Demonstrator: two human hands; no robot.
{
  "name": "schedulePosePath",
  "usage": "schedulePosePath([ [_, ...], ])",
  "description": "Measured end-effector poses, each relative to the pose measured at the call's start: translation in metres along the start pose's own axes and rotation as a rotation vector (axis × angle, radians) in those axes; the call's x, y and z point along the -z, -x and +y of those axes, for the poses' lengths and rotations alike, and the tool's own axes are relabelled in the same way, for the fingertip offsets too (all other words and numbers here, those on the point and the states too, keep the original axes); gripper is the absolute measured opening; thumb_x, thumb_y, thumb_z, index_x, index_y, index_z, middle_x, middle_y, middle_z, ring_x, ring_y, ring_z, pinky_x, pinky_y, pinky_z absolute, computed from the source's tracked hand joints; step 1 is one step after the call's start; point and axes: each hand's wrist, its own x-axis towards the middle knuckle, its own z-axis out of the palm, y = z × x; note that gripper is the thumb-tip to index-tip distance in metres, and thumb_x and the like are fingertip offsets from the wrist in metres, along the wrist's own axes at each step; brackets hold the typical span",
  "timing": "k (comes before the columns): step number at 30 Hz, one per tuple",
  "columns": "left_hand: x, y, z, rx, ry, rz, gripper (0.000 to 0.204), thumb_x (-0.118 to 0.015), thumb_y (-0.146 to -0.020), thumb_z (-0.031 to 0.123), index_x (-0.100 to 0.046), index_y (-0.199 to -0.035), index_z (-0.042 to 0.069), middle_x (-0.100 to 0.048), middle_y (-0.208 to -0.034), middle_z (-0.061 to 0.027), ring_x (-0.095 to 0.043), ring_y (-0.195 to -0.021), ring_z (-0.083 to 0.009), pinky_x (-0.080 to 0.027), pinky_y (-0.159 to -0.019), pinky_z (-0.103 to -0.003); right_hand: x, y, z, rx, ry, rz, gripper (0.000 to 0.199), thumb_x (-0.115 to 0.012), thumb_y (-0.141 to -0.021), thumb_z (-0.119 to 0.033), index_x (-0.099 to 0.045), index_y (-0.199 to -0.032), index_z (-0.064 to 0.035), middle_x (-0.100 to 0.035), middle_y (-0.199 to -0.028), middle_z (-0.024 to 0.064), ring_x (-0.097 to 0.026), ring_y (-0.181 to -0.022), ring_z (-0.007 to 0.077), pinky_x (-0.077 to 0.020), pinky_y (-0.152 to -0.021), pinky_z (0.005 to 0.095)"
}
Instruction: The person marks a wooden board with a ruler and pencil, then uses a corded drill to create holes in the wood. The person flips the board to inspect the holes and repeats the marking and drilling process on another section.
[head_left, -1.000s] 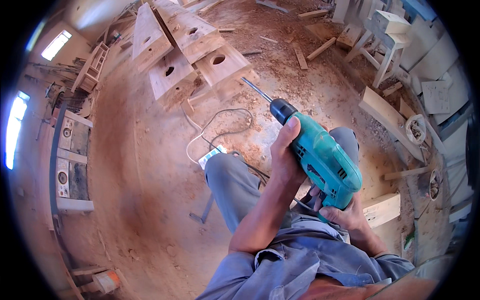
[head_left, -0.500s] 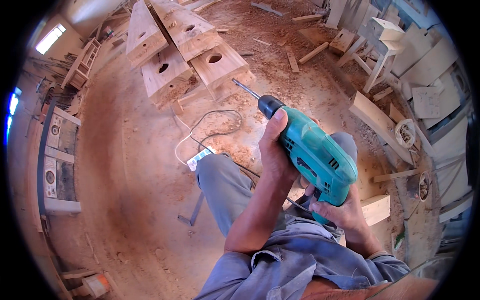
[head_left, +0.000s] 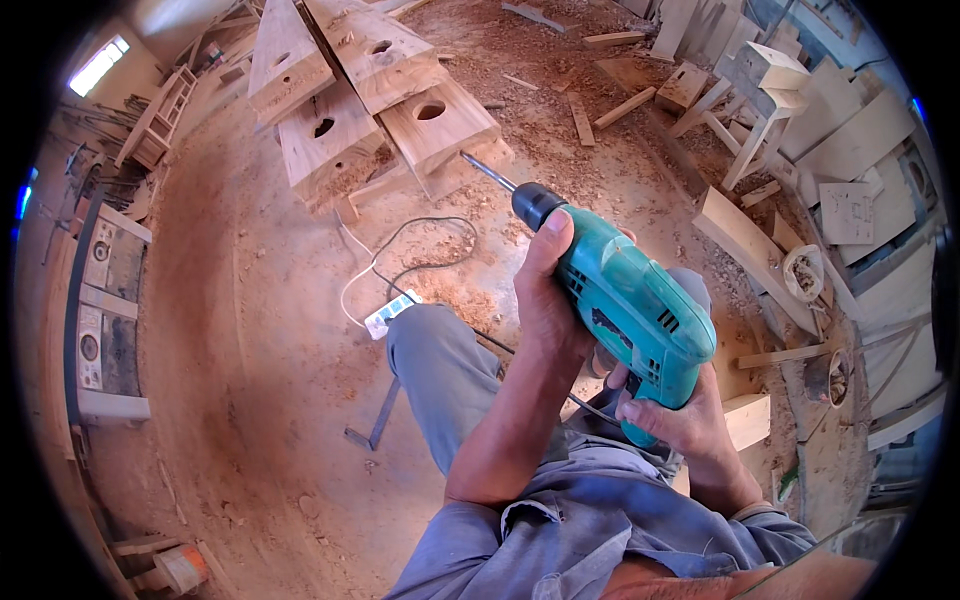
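Observation:
A teal electric drill [head_left: 640, 305] with a black chuck [head_left: 538, 205] is held in both hands above my lap. My left hand [head_left: 548, 290] wraps round the front of its body, thumb up behind the chuck. The drill's handle is in the grip of my right hand [head_left: 675, 415]; the fingers at the trigger are partly hidden. The drill bit [head_left: 487, 172] points up and left, its tip appearing at the near edge of a pale wooden block [head_left: 445, 135] with a round hole. Whether the tip touches the wood I cannot tell.
Other holed wooden blocks [head_left: 335, 150] are stacked beyond the drill. A white power strip [head_left: 392, 314] lies by my left knee, with cables around it. A metal square [head_left: 375, 420] rests on the dusty floor. Boards and a wooden stool-like frame [head_left: 745, 130] stand at the right.
The view has shifted slightly, so the floor things sit a little further left. Both hands keep the same grip on the drill.

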Motion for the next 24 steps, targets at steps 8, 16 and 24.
schedulePosePath([
  [8,-0.0006,-0.001,0.0012,-0.003,-0.007,0.009,0.054,-0.067,-0.093,0.048,-0.063,-0.108,-0.004,-0.071,-0.096,-0.0197,-0.072,-0.083,-0.0302,-0.061,-0.08,-0.044,-0.0003,-0.0026,-0.002,-0.028,0.011,0.004,0.035,-0.074,-0.083,-0.002,-0.066,-0.117,0.0011,-0.068,-0.104,0.0044,-0.062,-0.089,0.0107,-0.0509,-0.078,0.0281],
  [16,0.0,-0.0012,0.0029,0.01,-0.02,0.009,0.056,-0.067,-0.092,0.05,-0.065,-0.106,-0.005,-0.072,-0.095,-0.0191,-0.071,-0.082,-0.0293,-0.061,-0.08,-0.043,-0.0021,-0.0025,-0.0038,-0.054,0.043,0.013,0.038,-0.073,-0.082,0.001,-0.065,-0.118,-0.0001,-0.068,-0.106,0.0046,-0.062,-0.09,0.0108,-0.0508,-0.078,0.0285],
  [24,-0.0056,0.0,0.0041,0.002,-0.048,0.056,0.056,-0.067,-0.092,0.051,-0.065,-0.105,-0.004,-0.072,-0.092,-0.0183,-0.071,-0.079,-0.0293,-0.061,-0.078,-0.043,-0.0028,-0.0026,-0.005,-0.056,0.056,0.009,0.037,-0.073,-0.082,0.0,-0.065,-0.118,0.0,-0.068,-0.107,0.005,-0.062,-0.09,0.0112,-0.0513,-0.078,0.0285],
])
